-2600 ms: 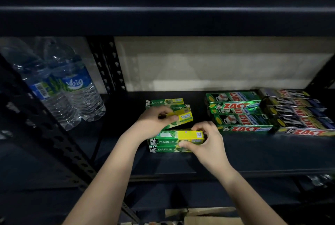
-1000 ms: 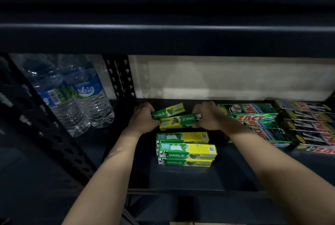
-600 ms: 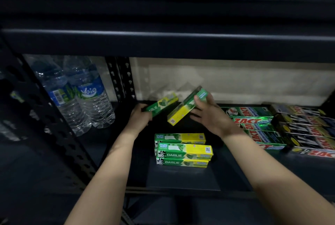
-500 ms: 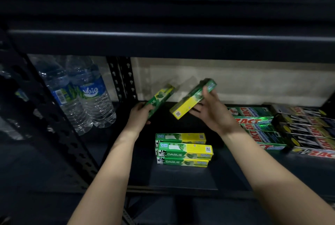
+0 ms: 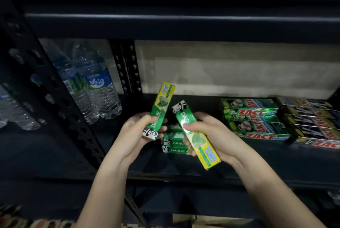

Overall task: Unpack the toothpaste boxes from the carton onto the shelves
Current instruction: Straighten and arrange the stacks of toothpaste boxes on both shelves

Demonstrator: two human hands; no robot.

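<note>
My left hand (image 5: 137, 132) grips a green and yellow Darlie toothpaste box (image 5: 160, 110) by its lower end, the box standing nearly upright. In my right hand (image 5: 207, 132) a second Darlie box (image 5: 195, 137) lies tilted, its yellow end toward me. Both boxes hang in front of the dark shelf (image 5: 239, 159). Behind my hands a small stack of Darlie boxes (image 5: 174, 146) lies on the shelf, partly hidden. A strip of the brown carton (image 5: 211, 222) shows at the bottom edge.
Stacked green Zact boxes (image 5: 255, 121) and darker Zact boxes (image 5: 312, 123) fill the shelf's right side. Water bottles (image 5: 97, 88) stand on the left behind a perforated black upright (image 5: 60, 99). An upper shelf beam (image 5: 174, 20) runs overhead.
Both hands pulled back from the rear of the shelf toward me, each carrying a Darlie box. The left box tipped nearly upright, and the right box turned its yellow end toward me.
</note>
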